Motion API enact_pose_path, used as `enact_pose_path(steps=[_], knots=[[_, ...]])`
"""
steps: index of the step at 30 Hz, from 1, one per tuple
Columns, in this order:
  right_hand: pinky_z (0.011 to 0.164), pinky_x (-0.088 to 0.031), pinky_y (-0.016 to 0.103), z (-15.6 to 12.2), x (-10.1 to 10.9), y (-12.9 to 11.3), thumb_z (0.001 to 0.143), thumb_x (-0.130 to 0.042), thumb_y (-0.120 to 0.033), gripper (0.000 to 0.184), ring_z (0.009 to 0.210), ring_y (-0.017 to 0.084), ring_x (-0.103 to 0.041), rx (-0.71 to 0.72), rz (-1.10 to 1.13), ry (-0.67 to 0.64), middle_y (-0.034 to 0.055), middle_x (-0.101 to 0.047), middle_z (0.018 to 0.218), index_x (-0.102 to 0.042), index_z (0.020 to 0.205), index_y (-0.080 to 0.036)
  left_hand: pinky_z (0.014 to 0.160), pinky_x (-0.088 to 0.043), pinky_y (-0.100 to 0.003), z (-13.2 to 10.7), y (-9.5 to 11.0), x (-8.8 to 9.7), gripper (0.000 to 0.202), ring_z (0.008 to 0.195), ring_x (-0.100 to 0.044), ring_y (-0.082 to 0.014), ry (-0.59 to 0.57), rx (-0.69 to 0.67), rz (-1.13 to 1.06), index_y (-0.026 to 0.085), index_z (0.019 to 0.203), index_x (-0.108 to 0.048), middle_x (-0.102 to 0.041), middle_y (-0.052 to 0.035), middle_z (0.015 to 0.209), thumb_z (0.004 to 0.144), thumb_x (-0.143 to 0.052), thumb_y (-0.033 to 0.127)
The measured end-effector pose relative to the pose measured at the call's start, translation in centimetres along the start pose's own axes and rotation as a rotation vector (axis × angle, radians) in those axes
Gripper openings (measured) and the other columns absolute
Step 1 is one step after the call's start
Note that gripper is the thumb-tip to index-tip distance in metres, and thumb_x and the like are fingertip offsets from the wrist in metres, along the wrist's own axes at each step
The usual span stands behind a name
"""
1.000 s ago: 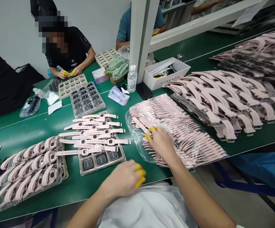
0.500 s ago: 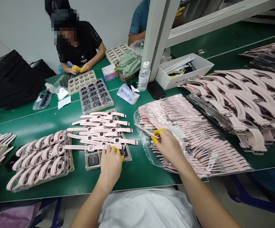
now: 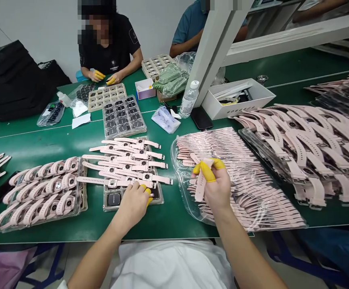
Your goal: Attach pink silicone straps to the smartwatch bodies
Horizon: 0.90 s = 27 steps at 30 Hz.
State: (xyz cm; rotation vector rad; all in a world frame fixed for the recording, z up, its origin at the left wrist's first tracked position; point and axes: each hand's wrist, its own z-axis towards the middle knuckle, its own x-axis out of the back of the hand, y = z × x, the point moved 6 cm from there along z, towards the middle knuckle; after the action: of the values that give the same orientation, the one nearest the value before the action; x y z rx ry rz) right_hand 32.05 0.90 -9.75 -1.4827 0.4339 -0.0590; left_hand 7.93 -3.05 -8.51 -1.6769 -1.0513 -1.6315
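Note:
My right hand [image 3: 215, 186], with yellow finger cots, is closed on a loose pink watch strap [image 3: 200, 185] lifted above a clear bag of pink straps [image 3: 252, 188]. My left hand [image 3: 134, 203], also in yellow cots, reaches onto a clear tray of black watch faces [image 3: 114, 199] at its near edge, fingers bent down onto the tray; whether it grips a piece is hidden. Several pink-strapped watches [image 3: 126, 162] lie laid out flat across that tray.
A tray of buckled pink watches [image 3: 41, 192] sits at left. Piles of assembled pink watches [image 3: 307, 148] fill the right. Behind are trays of watch faces [image 3: 123, 116], a water bottle [image 3: 189, 99], a white box [image 3: 240, 98], a white post [image 3: 215, 44]. Two people sit opposite.
My left hand came from near my lap onto the tray of watch faces. My right hand picked one pink strap out of the bag and lifted it.

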Motion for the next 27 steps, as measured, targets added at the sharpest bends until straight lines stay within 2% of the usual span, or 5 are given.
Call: enact_pose_path(steps=[6, 12, 19, 23, 27], knots=[[0.048, -0.039, 0.027, 2.5, -6.7, 0.8, 0.087, -0.076, -0.056, 0.038, 0.048, 0.011, -0.043, -0.155, 0.172, -0.184, -0.0032, -0.063, 0.079, -0.053, 0.1, -0.029, 0.074, -0.053, -0.033, 3.8, -3.5, 5.0, 0.018, 0.084, -0.068, -0.0203, 0.135, 0.058, -0.803, 0.02, 0.097, -0.065, -0.073, -0.0068, 0.095, 0.1, -0.061, 0.038], [0.043, -0.029, 0.023, 2.7, -8.9, 4.7, 0.084, -0.077, -0.045, 0.046, 0.043, 0.007, -0.033, -0.299, 0.258, -0.231, -0.0055, -0.066, 0.083, -0.055, 0.122, -0.032, 0.045, -0.043, -0.02, 8.0, -8.0, 0.6, 0.054, 0.059, -0.063, -0.0118, 0.451, 0.317, -1.637, 0.019, 0.101, -0.05, -0.075, -0.0083, 0.094, 0.081, -0.078, 0.061], [0.046, -0.031, 0.026, 0.8, -8.9, 5.1, 0.087, -0.068, -0.059, 0.044, 0.045, 0.01, -0.033, -0.415, 0.259, -0.341, -0.0027, -0.06, 0.072, -0.065, 0.115, -0.025, 0.046, -0.044, -0.018, 6.9, -8.1, -1.3, 0.039, 0.067, -0.061, -0.01, 0.591, 0.27, -1.514, 0.021, 0.108, -0.047, -0.071, -0.0074, 0.107, 0.095, -0.068, 0.052], [0.048, -0.036, 0.03, -0.4, -10.1, 5.5, 0.09, -0.048, -0.075, 0.061, 0.051, 0.016, -0.038, -0.572, 0.245, -0.55, 0.0013, -0.052, 0.061, -0.072, 0.1, -0.02, 0.076, -0.059, -0.029, 6.7, -7.8, -1.3, 0.033, 0.094, -0.068, -0.017, 0.603, 0.19, -1.232, 0.021, 0.131, -0.054, -0.068, -0.0116, 0.124, 0.104, -0.055, 0.04], [0.049, -0.034, 0.028, -1.4, -10.5, 6.4, 0.087, -0.06, -0.068, 0.051, 0.052, 0.014, -0.036, -0.674, 0.285, -0.623, 0.0017, -0.052, 0.061, -0.072, 0.085, -0.019, 0.104, -0.056, -0.043, 6.7, -7.0, -0.8, 0.035, 0.123, -0.065, -0.0251, 0.595, 0.054, -0.981, 0.021, 0.14, -0.057, -0.067, -0.0132, 0.133, 0.107, -0.049, 0.031]])
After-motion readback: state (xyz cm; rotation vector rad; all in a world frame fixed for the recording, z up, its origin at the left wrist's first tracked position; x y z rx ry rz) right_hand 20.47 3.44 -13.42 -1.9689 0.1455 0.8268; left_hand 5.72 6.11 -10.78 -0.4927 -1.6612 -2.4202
